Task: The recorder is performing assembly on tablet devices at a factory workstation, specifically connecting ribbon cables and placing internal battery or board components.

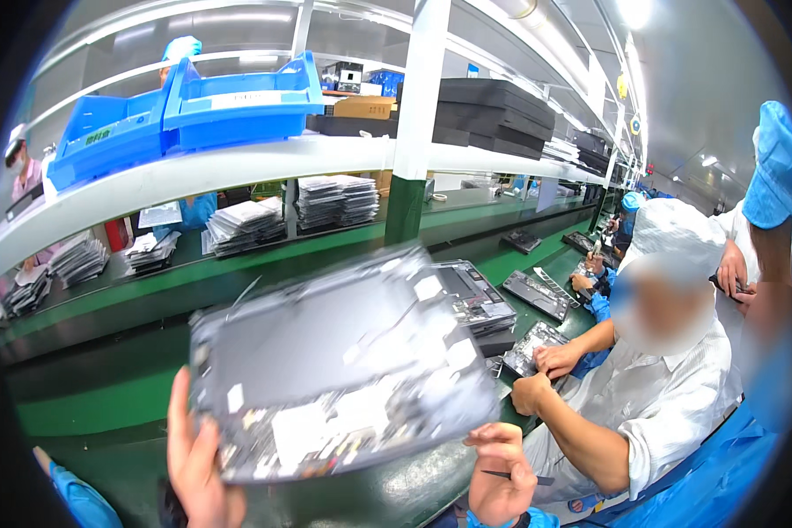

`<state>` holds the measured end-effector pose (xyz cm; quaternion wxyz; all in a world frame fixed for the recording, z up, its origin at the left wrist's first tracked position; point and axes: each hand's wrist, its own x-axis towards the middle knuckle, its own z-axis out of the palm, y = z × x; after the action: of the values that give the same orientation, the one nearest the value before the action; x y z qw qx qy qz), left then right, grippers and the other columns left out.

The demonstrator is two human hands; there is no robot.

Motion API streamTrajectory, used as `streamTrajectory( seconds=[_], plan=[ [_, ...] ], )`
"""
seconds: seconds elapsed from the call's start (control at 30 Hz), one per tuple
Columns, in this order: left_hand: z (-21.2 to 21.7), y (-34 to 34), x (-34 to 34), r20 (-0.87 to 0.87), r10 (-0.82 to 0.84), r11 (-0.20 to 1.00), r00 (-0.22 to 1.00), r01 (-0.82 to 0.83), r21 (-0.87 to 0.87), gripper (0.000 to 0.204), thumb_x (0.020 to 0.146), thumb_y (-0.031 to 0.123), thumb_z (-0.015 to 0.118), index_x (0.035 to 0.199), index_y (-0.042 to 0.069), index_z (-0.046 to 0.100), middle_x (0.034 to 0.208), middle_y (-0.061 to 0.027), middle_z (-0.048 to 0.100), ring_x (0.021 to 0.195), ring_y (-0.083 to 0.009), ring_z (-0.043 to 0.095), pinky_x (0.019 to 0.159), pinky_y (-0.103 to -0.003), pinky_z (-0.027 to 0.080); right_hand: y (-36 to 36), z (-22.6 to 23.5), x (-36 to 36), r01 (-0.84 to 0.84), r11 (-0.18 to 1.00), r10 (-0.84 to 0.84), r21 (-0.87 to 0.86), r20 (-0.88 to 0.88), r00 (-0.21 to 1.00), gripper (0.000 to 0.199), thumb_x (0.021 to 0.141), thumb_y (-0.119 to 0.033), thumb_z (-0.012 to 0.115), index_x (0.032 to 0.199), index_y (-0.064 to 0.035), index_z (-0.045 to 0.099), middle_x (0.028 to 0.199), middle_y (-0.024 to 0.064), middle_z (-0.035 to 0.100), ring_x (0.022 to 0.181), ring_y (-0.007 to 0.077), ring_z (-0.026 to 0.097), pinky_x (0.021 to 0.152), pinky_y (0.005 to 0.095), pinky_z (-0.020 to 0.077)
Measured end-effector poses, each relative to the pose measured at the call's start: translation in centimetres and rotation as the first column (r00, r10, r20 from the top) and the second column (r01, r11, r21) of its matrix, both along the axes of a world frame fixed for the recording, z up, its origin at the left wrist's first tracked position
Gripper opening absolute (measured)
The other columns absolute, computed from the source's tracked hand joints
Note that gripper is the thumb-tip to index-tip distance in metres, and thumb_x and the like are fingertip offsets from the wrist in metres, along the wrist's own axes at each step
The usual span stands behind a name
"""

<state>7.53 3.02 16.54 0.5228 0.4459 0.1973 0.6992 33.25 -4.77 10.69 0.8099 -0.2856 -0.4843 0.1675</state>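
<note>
The person's left hand [201, 471] holds the open, flat electronic device [299, 330] by its left edge, tilted above the green bench [383, 493] and blurred. The right hand's [502, 480] fingers curl around a thin dark tool [537, 480] beside the device's lower right corner; whether they touch it is unclear. Behind the device stand similar stacked units [475, 295].

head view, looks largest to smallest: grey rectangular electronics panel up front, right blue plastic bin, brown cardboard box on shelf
1. Grey electronics panel
2. Right blue bin
3. Brown box
The panel's nearness to the camera enlarges it.
</note>
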Motion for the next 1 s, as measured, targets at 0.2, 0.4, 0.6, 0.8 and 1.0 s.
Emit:
streamTrajectory(
  seconds=[0.2,0.4,0.6,0.8,1.0],
  plan=[
    [2.7,9.9,12.9,0.095,-0.167,0.985,0.981,0.171,-0.035,0.058,0.096,-0.003,0.046,0.151,0.001,0.029,0.147,-0.0151,0.041,0.131,-0.0229,0.046,0.109,-0.036,0.038,-0.3,-4.8,2.1,-0.018,0.956,0.050,-0.294,0.100,0.994,0.047,0.099,-0.032,0.040,0.089,0.0054,0.067,0.114,0.0171,0.055,0.096,0.0223,0.057,0.081,0.0286,0.0502],
    [0.5,16.0,18.6,-0.436,0.070,0.997,0.897,-0.054,0.050,0.051,0.099,0.011,0.050,0.146,0.000,0.036,0.150,-0.0198,0.038,0.139,-0.0288,0.036,0.115,-0.037,0.028,1.0,-5.3,2.1,-0.061,0.873,0.235,-0.484,0.309,0.922,0.046,0.099,-0.030,0.039,0.090,0.0059,0.067,0.101,0.0176,0.060,0.096,0.0263,0.061,0.082,0.0344,0.0516],
    [1.8,14.6,9.5,-0.375,0.718,0.675,0.587,-0.453,0.583,0.049,0.097,0.027,0.055,0.137,-0.001,0.047,0.141,-0.0241,0.045,0.138,-0.0400,0.034,0.115,-0.048,0.025,5.3,-6.3,-0.1,-0.006,0.919,0.242,-0.394,0.552,0.798,0.031,0.100,-0.018,0.045,0.092,0.0034,0.066,0.100,0.0152,0.063,0.094,0.0249,0.061,0.083,0.0360,0.0502],
    [-16.0,22.8,-4.6,-0.911,0.371,0.659,0.180,-0.742,0.122,0.059,0.100,0.041,0.046,0.138,-0.004,0.046,0.142,-0.0241,0.047,0.140,-0.0401,0.033,0.117,-0.052,0.019,18.7,-7.3,-9.6,0.153,0.883,0.154,-0.444,0.581,0.799,0.039,0.097,-0.025,0.045,0.133,-0.0156,0.060,0.151,0.0270,0.032,0.140,0.0450,0.029,0.115,0.0486,0.0266],
    [-19.2,25.0,-4.5,-0.984,0.119,0.761,0.130,-0.649,0.006,0.072,0.103,0.050,0.029,0.143,-0.009,0.038,0.150,-0.0230,0.041,0.146,-0.0368,0.025,0.120,-0.054,0.007,36.9,-12.0,-11.7,0.655,0.464,-0.205,-0.596,0.647,0.734,0.050,0.098,-0.039,0.036,0.144,-0.0247,0.049,0.157,0.0265,0.020,0.143,0.0505,0.018,0.117,0.0557,0.0193]
  ],
)
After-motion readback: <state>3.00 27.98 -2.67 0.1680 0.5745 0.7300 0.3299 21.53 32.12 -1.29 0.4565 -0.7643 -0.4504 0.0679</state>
